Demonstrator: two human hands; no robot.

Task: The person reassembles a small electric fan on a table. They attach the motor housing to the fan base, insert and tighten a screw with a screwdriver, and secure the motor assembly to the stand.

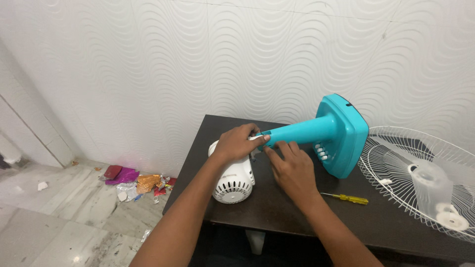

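Head view looks down on a dark brown rectangular desk (277,207) set against a white wall with a wavy relief pattern (148,64). On the desk lies a turquoise plastic fan stand (326,131), tipped on its side, with its square base pointing right and its round neck pointing left. At the neck's end sits a white plastic fan motor housing with a slotted round back (232,185), near the desk's front left edge. The left hand (237,143) is curled over the top of the motor housing where it meets the neck, gripping it. The right hand (292,170) rests just beside it, fingers pressed at the underside of the joint; whether it pinches anything I cannot tell. A yellow-handled screwdriver (346,199) lies on the desk right of the right hand, untouched. A white wire fan guard (420,173) lies flat at the right. Crumpled shiny foil wrappers (133,180) litter the marble floor at left.
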